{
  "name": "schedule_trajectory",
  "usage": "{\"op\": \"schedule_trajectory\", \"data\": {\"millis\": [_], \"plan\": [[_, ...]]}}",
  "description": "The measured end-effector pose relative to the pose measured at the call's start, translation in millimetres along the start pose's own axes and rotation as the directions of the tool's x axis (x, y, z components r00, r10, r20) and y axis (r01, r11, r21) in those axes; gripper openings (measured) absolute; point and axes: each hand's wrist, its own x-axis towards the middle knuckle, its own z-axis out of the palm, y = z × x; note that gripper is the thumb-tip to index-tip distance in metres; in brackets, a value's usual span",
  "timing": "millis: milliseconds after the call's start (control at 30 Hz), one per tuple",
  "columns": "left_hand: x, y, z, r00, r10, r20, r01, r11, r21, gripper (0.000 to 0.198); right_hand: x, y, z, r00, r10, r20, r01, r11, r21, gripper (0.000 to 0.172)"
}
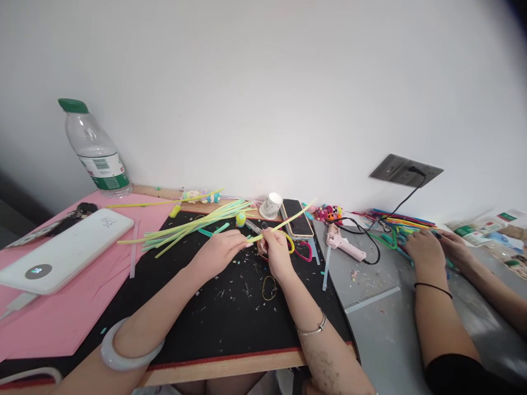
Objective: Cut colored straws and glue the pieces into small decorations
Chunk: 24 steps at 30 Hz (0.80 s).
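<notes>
Centrally, both of the person's hands work above a black mat (230, 323) that lies on the bench (230, 368).

1. The left hand (222, 249) pinches the near end of a yellow straw (293, 217). Its grip is clenched on the straw with thumb and fingertips.
2. The right hand (278, 253) grasps the same straw just beside the left hand. Its grip is also closed around it.
3. The yellow straw is held off the mat and tilts up and away to the right. Its free end reaches over a phone (297, 219) lying flat at the mat's far edge.

Surrounding items:
- A loose bundle of green and yellow straws (193, 225) lies on the mat to the left of the hands.
- A paper cup (270, 207) lies tipped on its side beside the phone.
- A rubber band (269, 288) lies on the mat near the right wrist, among small scraps.
- A white power bank (66, 249) rests on a pink sheet (61, 323) at the left. A water bottle (96, 151) stands behind it against the wall.
- A pink glue gun (343, 244) lies on the grey surface to the right, and its cord runs to a wall socket (405, 170).
- A co-worker's hands (426, 249) rest at the far right on a pile of coloured pipe cleaners (405, 224), well apart from the person's own hands.
</notes>
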Motion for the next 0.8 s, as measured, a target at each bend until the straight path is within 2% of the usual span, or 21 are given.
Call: {"op": "schedule_trajectory", "data": {"millis": [233, 367, 567, 700, 800], "plan": [[-0.4, -0.6, 1.0, 0.998, 0.017, -0.062, -0.015, 1.000, 0.021, 0.031, 1.3, -3.8, -3.7, 0.998, -0.014, -0.065, 0.007, 0.993, -0.116, 0.025], [-0.7, -3.1, 1.1, 0.997, 0.035, -0.063, -0.033, 0.999, 0.029, 0.031, 1.7, -5.4, -3.1, 0.999, 0.005, -0.045, -0.009, 0.996, -0.090, 0.023], [-0.1, -5.6, 2.3, 0.998, 0.044, -0.045, -0.043, 0.999, 0.027, 0.029, 0.9, -8.3, -1.6, 0.994, 0.107, 0.032, -0.106, 0.994, -0.024, 0.029], [-0.4, -3.2, 3.1, 0.997, 0.061, -0.040, -0.059, 0.997, 0.046, 0.033, 0.9, -7.5, -1.7, 0.990, 0.138, 0.025, -0.139, 0.988, 0.064, 0.029], [-0.7, -2.7, 2.9, 0.998, 0.049, -0.037, -0.048, 0.998, 0.037, 0.035, 2.0, -6.5, -3.6, 0.992, 0.126, -0.024, -0.126, 0.992, 0.016, 0.028]]}}
